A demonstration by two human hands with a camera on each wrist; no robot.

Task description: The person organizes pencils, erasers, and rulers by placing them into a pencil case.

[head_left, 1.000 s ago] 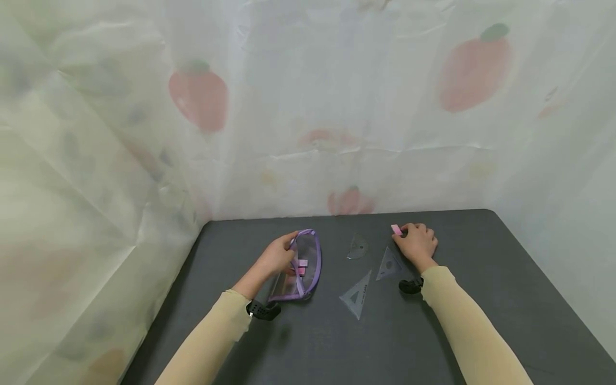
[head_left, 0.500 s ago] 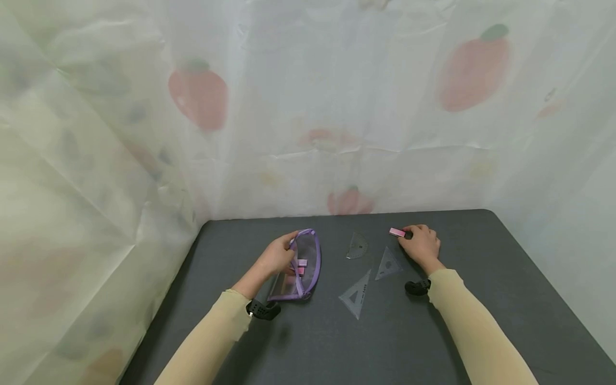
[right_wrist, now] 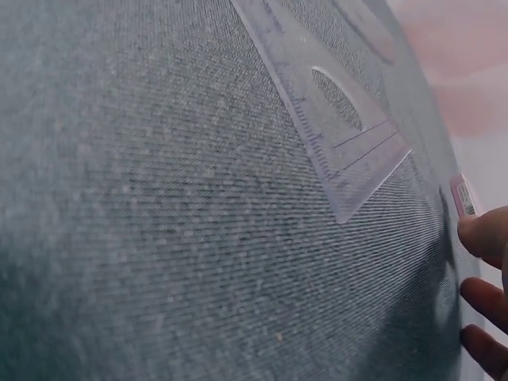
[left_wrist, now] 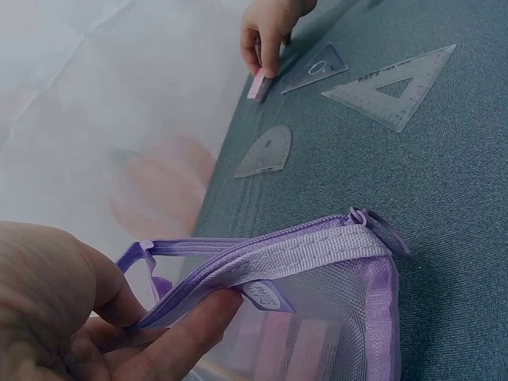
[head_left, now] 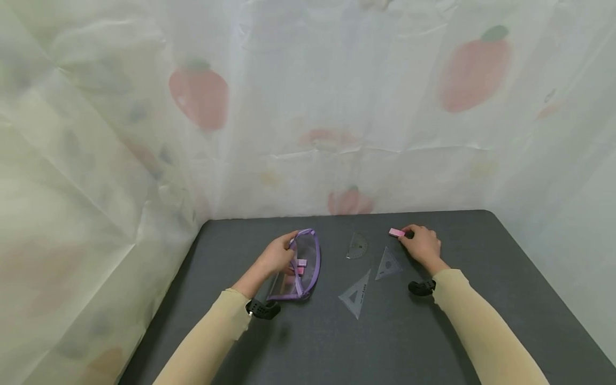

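Apparently hands (head_left: pixel 276 255) on pouch (head_left: pixel 303 263), eraser (head_left: pixel 396 232)

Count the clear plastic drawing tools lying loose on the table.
3: a protractor beside the purple mesh pouch, a small set square near the right hand, and a larger set square nearest the person. More may sit hidden inside the pouch.

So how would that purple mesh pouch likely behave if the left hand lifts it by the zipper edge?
The purple mesh pouch would probably sag: its see-through mesh wall looks soft, and the zipper edge already bends where the left hand pinches it. It seems light, holding only what look like a few small pink items. Those would likely slide toward the low end when it tilts.
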